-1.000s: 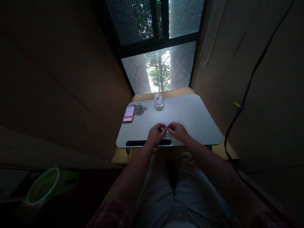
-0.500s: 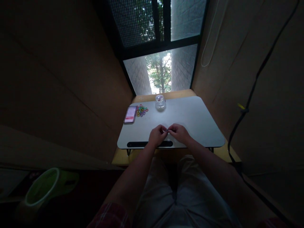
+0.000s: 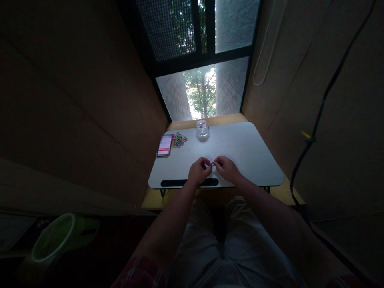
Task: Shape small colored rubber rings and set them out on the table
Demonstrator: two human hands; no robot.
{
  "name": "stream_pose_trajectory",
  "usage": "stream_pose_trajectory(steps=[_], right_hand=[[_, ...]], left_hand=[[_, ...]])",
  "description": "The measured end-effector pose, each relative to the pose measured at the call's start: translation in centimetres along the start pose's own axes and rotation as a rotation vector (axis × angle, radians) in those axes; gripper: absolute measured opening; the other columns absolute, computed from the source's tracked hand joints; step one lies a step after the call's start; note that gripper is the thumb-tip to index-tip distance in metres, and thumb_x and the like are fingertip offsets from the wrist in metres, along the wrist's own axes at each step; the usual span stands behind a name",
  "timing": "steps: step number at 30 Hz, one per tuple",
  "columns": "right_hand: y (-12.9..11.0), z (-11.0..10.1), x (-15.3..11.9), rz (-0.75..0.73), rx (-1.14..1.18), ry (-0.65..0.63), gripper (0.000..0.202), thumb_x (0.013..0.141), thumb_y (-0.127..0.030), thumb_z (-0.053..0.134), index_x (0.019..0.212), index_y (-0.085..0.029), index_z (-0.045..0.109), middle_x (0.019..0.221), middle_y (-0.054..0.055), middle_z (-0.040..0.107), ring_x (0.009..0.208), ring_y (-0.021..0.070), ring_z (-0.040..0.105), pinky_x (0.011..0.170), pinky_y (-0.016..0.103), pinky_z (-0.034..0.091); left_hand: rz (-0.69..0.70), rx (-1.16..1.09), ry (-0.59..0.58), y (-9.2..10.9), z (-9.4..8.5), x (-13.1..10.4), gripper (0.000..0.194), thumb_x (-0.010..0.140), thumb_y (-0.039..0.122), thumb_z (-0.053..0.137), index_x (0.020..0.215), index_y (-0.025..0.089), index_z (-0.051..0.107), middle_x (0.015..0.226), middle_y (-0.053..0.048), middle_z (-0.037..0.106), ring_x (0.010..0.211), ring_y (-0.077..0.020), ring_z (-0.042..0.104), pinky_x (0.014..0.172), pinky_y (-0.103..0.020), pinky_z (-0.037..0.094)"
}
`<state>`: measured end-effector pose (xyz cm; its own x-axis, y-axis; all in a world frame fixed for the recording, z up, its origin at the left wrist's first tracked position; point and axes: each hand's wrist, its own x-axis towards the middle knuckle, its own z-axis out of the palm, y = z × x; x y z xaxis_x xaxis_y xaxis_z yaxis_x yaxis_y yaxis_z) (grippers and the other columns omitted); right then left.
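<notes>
Over the front middle of the white lap table [image 3: 240, 148], my left hand [image 3: 199, 171] and my right hand [image 3: 227, 169] face each other, thumbs and fingers pinched. Stretched in the narrow gap between their fingertips is a small hair tie [image 3: 213, 163], its colour hard to make out. Several colourful hair ties [image 3: 179, 140] lie in a loose pile at the table's back left. A clear jar [image 3: 203, 131] stands near the back edge, with something small and reddish at its top.
Beside the pile lies a phone [image 3: 165, 145] with a blurred screen. A black slot [image 3: 174, 183] runs along the table's front edge. The window [image 3: 204, 90] is behind, a dark cable [image 3: 319, 116] hangs at right, and a green basket [image 3: 54, 238] is low at left.
My fingertips have drawn slightly apart, and the hair tie between them now shows as a short stretched loop. The pile, jar and phone have not moved.
</notes>
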<state>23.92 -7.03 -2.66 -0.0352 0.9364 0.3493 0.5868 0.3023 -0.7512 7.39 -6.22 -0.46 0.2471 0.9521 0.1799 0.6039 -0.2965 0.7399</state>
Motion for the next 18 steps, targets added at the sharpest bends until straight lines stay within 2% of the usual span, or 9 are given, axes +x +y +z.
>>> stream_pose_trajectory(steps=[5, 13, 18], right_hand=[[-0.05, -0.15, 0.03, -0.007, 0.006, -0.010, 0.011, 0.081, -0.026, 0.054, 0.077, -0.019, 0.061, 0.068, 0.000, 0.060, 0.060, 0.0123, 0.051, 0.057, 0.024, 0.038], [-0.56, -0.40, -0.12, 0.022, 0.098, -0.033, 0.014, 0.078, -0.029, 0.058, 0.085, -0.018, 0.064, 0.073, 0.002, 0.067, 0.062, 0.0132, 0.058, 0.059, 0.024, 0.044], [-0.02, -0.10, -0.02, 0.021, 0.073, -0.030, 0.013, 0.078, -0.028, 0.058, 0.081, -0.018, 0.066, 0.073, 0.003, 0.067, 0.062, 0.0134, 0.058, 0.058, 0.024, 0.043]], left_hand=[[0.021, -0.026, -0.027, -0.03, 0.02, 0.00, 0.019, 0.080, 0.034, 0.060, 0.093, 0.021, 0.066, 0.076, 0.001, 0.067, 0.063, -0.0094, 0.055, 0.061, -0.022, 0.042], [-0.009, -0.064, 0.040, -0.56, 0.43, 0.24, 0.019, 0.080, 0.036, 0.061, 0.087, 0.019, 0.064, 0.076, 0.001, 0.067, 0.065, -0.0093, 0.058, 0.061, -0.021, 0.042], [-0.012, -0.109, 0.016, -0.69, 0.49, 0.20, 0.021, 0.080, 0.038, 0.062, 0.089, 0.019, 0.064, 0.076, 0.000, 0.069, 0.066, -0.0103, 0.061, 0.062, -0.022, 0.044]])
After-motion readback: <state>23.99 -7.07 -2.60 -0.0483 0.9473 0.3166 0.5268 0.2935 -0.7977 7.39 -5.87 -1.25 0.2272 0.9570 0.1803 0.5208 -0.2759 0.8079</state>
